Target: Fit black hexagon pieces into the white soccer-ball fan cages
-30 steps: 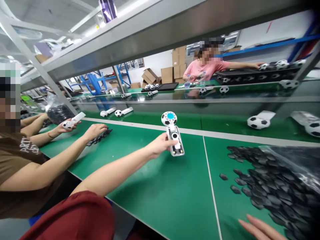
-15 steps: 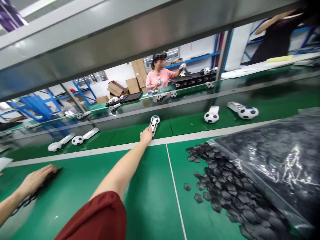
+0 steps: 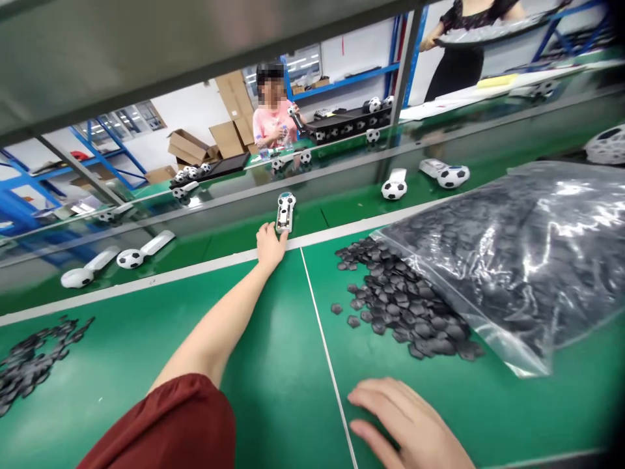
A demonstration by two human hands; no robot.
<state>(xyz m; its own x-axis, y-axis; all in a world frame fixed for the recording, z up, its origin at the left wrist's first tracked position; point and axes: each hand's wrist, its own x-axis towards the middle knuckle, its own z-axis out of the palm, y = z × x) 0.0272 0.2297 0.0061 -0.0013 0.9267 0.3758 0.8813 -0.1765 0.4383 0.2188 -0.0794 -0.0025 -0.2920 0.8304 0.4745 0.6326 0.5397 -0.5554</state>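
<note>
My left hand point(image 3: 271, 245), at the end of a dark red sleeve, reaches to the edge strip of the belt. Its fingers are apart, beside the lower end of a white soccer-ball-patterned handheld piece point(image 3: 284, 213). That piece lies on the belt with its hollow handle facing up; whether my thumb still touches it I cannot tell. Low on the right, my right hand point(image 3: 410, 426) hovers over the green table point(image 3: 278, 391), fingers loosely curved, thumb apart, nothing in it. Closest to it is a heap of small black pentagon pieces point(image 3: 405, 303).
A clear plastic bag point(image 3: 517, 247) of black pieces lies at the right. More black pentagons point(image 3: 34, 358) are spread at the left. Other soccer-ball pieces point(image 3: 131, 258) lie along the green belt point(image 3: 224, 241). A metal beam point(image 3: 146, 65) crosses overhead. Two people work beyond the belt.
My left hand has loosened from the soccer-ball piece, which stays on the belt. My right hand has come into view at the bottom. Another person's hand at the left has gone. The view has shifted.
</note>
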